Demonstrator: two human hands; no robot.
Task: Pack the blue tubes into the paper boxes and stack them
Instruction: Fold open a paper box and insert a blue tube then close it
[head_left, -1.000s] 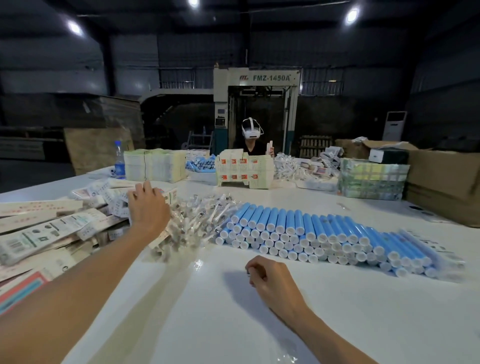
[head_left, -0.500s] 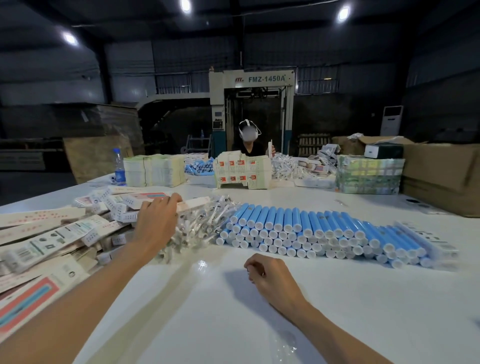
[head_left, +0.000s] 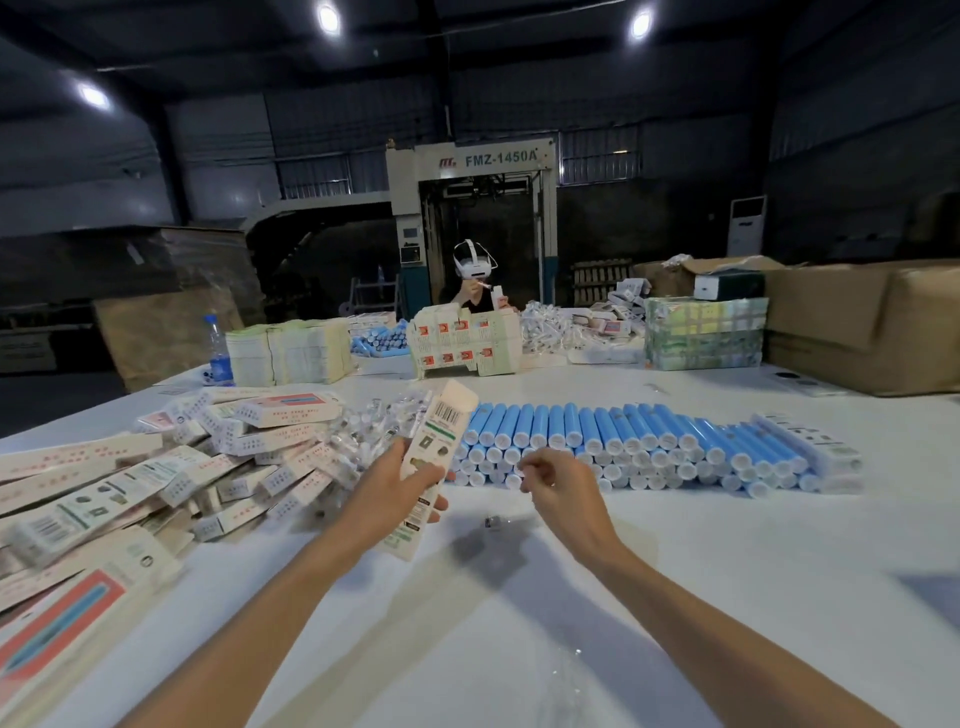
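Across the white table (head_left: 519, 623) from my camera, a person in a white headset (head_left: 472, 265) sits before a grey machine marked FMZ-1450A (head_left: 498, 157). A water bottle with a blue label (head_left: 218, 351) stands at the far left edge, beside bundled stacks of pale printed paper (head_left: 288, 351). At right, a plastic-wrapped green bundle (head_left: 704, 332) sits next to a large brown cardboard carton (head_left: 857, 332). A white floor-standing air conditioner (head_left: 746, 226) stands by the back wall, under round ceiling lamps (head_left: 328, 18).
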